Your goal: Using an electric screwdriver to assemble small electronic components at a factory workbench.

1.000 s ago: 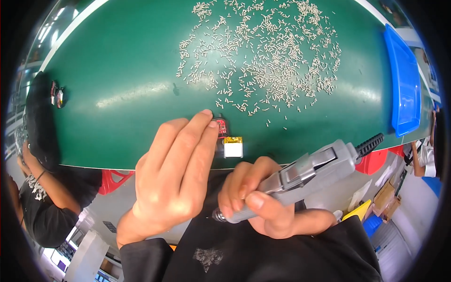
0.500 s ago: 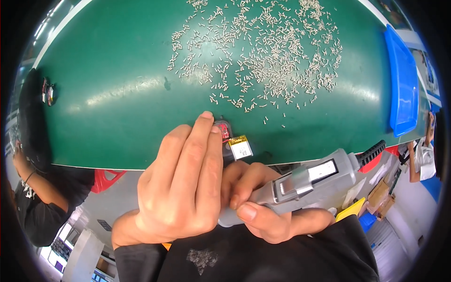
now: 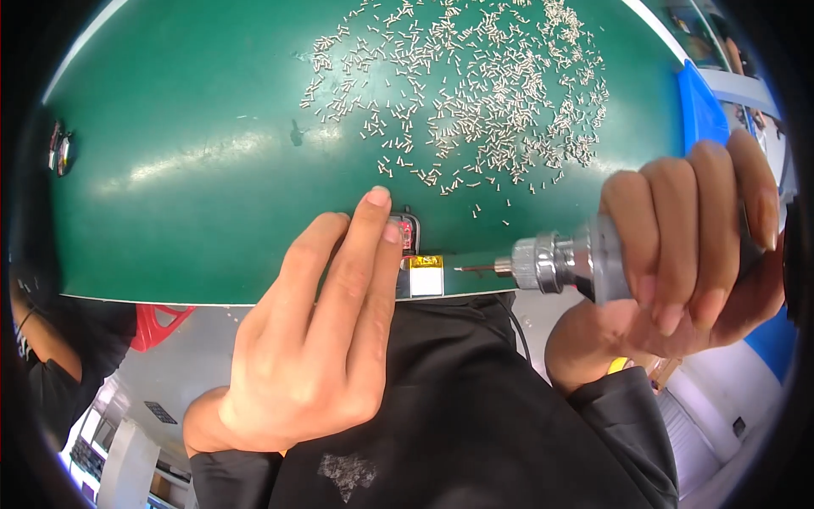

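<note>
At the table's near edge, a small black case [image 3: 416,232] holds a red circuit board [image 3: 407,236]. A silver battery pack [image 3: 426,278] with yellow tape along its top lies just below the board. My left hand [image 3: 318,331] reaches over the case from the left. Its fingertips press on the case and board; its thumb is hidden. My right hand [image 3: 691,242] wraps around a grey electric screwdriver [image 3: 551,263], held almost level. The thin bit points left and ends a little right of the battery pack. Whether a screw sits on the tip, I cannot tell.
Many small silver screws [image 3: 500,110] lie scattered over the far middle of the green table [image 3: 195,229]. A blue tray [image 3: 702,106] stands at the right, and a small dark part [image 3: 60,148] lies far left. Another person's arm [image 3: 51,339] shows at the left edge.
My right hand has swung up and right with the screwdriver, turning its bit leftward. The battery pack has gone from tilted to nearly straight, while my left hand stays on the case.
</note>
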{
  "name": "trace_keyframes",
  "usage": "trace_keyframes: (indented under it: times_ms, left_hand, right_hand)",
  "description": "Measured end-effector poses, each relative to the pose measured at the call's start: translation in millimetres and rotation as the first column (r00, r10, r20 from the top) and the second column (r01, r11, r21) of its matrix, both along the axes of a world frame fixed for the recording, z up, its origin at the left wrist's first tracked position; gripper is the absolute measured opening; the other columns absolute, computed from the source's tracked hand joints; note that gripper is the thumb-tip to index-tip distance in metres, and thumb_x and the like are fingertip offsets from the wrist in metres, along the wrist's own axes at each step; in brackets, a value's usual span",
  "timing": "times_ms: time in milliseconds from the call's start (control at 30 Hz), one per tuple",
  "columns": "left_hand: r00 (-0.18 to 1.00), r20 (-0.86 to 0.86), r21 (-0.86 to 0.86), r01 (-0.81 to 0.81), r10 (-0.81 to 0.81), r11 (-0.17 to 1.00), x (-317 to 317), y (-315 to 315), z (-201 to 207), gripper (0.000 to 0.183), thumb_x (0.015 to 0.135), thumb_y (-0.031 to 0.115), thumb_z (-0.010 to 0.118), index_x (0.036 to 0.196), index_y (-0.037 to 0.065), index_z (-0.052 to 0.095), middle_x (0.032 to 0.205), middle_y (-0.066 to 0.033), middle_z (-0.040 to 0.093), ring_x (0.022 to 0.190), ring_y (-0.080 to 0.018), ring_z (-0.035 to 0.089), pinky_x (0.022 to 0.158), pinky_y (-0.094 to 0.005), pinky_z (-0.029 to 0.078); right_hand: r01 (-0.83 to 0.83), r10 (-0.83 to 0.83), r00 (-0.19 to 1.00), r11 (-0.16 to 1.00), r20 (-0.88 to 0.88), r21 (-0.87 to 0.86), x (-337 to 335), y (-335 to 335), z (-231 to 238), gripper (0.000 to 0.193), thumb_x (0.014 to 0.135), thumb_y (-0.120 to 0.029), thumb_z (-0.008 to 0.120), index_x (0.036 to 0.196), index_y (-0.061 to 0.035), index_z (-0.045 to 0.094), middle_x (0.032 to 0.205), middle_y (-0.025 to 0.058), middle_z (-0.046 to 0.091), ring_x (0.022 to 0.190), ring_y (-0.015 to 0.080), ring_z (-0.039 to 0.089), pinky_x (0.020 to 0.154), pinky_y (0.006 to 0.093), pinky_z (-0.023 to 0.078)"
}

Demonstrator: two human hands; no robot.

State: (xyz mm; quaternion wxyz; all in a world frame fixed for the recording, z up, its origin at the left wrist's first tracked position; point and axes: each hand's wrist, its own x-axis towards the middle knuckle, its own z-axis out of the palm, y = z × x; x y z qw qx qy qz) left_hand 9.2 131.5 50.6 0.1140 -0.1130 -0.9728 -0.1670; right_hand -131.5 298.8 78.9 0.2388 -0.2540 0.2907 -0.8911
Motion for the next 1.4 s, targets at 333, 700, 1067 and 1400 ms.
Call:
trace_keyframes:
  times_ms: [333,700,1067,1400]
  left_hand:
    - [0.997,-0.079,-0.001,-0.001,0.001,1.000,1,3,-4,0.037,0.063,-0.011,0.068,0.100,-0.016,0.063,0.111,-0.0249,0.064,0.092,-0.0338,0.062,0.072,-0.0381,0.056]
    - [0.993,-0.115,0.042,-0.019,0.024,0.999,-4,5,-5,0.035,0.062,-0.011,0.068,0.096,-0.016,0.064,0.108,-0.0248,0.064,0.088,-0.0332,0.062,0.069,-0.0373,0.056]
    - [0.982,-0.189,0.074,0.027,-0.013,0.997,5,-5,-21,0.033,0.065,-0.011,0.066,0.097,-0.016,0.062,0.109,-0.0244,0.063,0.085,-0.0330,0.060,0.064,-0.0370,0.055]
    - [0.989,-0.146,0.056,0.039,-0.030,0.998,6,-12,-8,0.035,0.067,-0.007,0.067,0.101,-0.014,0.061,0.113,-0.0224,0.061,0.091,-0.0335,0.059,0.066,-0.0379,0.055]
  right_hand:
    - [-0.074,0.083,0.996,0.979,-0.042,0.188,-12,-13,-2,0.027,0.093,-0.032,0.052,0.096,-0.0057,0.048,0.057,0.0003,0.045,0.048,0.0126,0.045,0.054,0.0253,0.039]
    - [-0.146,0.187,0.977,0.940,-0.106,0.310,-25,-12,-4,0.029,0.099,-0.034,0.044,0.096,-0.0062,0.050,0.055,-0.0014,0.044,0.047,0.0096,0.044,0.053,0.0242,0.037]
    - [-0.215,0.267,0.950,0.934,-0.161,0.284,-14,-33,-14,0.019,0.098,-0.025,0.043,0.092,-0.0086,0.048,0.057,-0.0008,0.044,0.048,0.0113,0.047,0.053,0.0273,0.040]
    - [-0.117,0.212,0.940,0.936,-0.266,0.332,3,-50,-4,0.019,0.097,-0.024,0.044,0.089,-0.0068,0.046,0.054,-0.0003,0.042,0.042,0.0101,0.039,0.047,0.0257,0.036]
